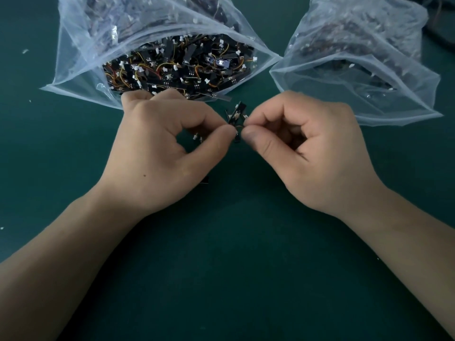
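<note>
Nearest the camera, two bare forearms come in from the lower corners over the dark green worktop point(226, 267). The left hand point(160, 153) and the right hand point(315, 153) meet at the middle, each with thumb and forefinger curled into a pinch and the other fingers tucked under. Between the two pinches sits a small black module point(235, 116), a narrow dark strip with tiny white connector bits on it; it stands tilted, its upper end rising above and past the fingertips, its lower end caught between the left thumb tip and the right thumb tip. More small dark parts with a white bit point(197, 137) show under the left hand's curled fingers, though how they are held cannot be told. Just beyond the left hand's knuckles lies an open clear plastic bag point(81, 70), its mouth touching them, full of like black modules with yellow and orange wires. Beyond the right hand lies a second clear bag point(369, 99), its contents dim through the film.
</note>
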The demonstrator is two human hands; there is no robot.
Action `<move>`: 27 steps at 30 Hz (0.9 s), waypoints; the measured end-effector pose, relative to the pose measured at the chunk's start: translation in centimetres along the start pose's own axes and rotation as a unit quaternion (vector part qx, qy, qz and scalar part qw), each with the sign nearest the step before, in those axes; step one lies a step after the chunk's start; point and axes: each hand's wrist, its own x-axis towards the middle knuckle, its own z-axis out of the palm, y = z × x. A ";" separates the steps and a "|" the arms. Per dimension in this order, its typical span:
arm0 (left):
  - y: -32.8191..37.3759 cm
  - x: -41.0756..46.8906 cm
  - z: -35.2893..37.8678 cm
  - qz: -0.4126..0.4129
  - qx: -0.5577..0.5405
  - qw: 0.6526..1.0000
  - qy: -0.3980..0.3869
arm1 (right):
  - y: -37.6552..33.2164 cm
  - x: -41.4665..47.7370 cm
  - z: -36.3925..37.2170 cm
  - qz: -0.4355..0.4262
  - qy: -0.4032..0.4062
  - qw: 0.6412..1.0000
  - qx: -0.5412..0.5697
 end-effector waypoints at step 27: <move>-0.7 0.2 0.0 0.011 -0.004 1.000 -0.005 | 0.0 0.3 0.1 0.019 0.021 0.999 -0.035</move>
